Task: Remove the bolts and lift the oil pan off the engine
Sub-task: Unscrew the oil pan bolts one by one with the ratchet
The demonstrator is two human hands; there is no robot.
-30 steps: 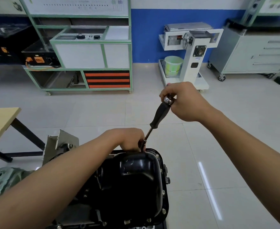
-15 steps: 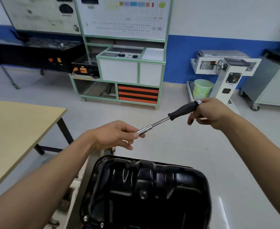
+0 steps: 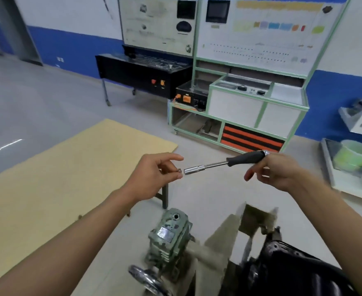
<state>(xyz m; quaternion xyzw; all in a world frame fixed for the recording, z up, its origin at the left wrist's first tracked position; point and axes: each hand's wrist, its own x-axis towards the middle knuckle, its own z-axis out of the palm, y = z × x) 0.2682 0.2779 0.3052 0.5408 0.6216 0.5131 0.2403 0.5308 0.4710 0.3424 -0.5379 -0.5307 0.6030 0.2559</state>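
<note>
My right hand (image 3: 271, 171) holds a socket driver (image 3: 222, 163) by the end of its black handle, the shaft pointing left and level in mid-air. Just off the socket's mouth, my left hand (image 3: 154, 174) pinches a small bolt (image 3: 179, 170) between thumb and finger, the other fingers spread. The black oil pan (image 3: 299, 272) sits on the engine at the lower right, partly cut off by the frame edge. Both hands hover well above and to the left of the pan.
A light wooden table (image 3: 58, 180) lies to the left under my left arm. A green gearbox with a handwheel (image 3: 167, 238) and a metal bracket (image 3: 240, 229) of the engine stand are below the hands. A green-framed training bench (image 3: 240, 116) stands behind.
The driver has come off the pan flange and been lifted level. My left hand has pulled a bolt from the socket. The view has swung left, so the pan now sits at the lower right.
</note>
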